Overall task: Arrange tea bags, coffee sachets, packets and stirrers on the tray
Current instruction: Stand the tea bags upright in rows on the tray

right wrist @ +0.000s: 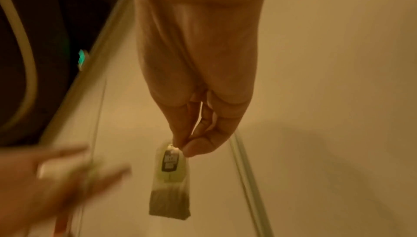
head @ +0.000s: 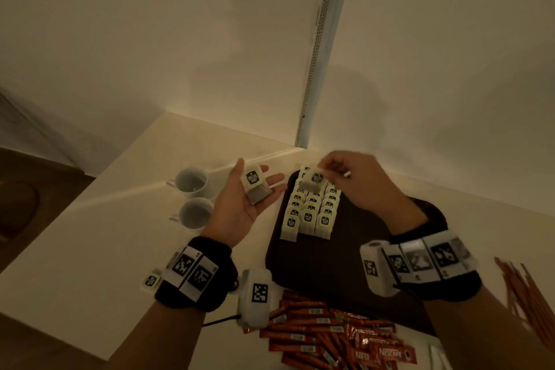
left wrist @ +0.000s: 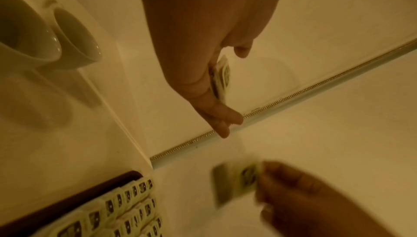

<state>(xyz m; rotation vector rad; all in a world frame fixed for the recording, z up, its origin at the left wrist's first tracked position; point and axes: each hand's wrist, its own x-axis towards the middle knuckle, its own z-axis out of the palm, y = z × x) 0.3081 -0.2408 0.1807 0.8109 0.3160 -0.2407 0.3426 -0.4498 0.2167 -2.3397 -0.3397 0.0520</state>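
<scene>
My left hand (head: 240, 204) lies palm up left of the dark brown tray (head: 330, 267), fingers straight, with a few tea bags (head: 255, 186) resting on the palm; they show edge-on as tea bags (left wrist: 222, 73) in the left wrist view. My right hand (head: 327, 168) pinches one tea bag (head: 313, 180) by its top corner over the far end of the tray. That tea bag (right wrist: 170, 183) hangs below the fingertips (right wrist: 180, 142). Three rows of overlapping tea bags (head: 309, 213) fill the tray's far left part.
Two white cups (head: 193, 198) stand left of the tray. Several red coffee sachets (head: 330, 336) lie at the tray's near edge, and orange stirrers (head: 522, 294) lie at the far right. One loose tea bag (head: 151, 279) sits by my left wrist. Walls close off the counter behind.
</scene>
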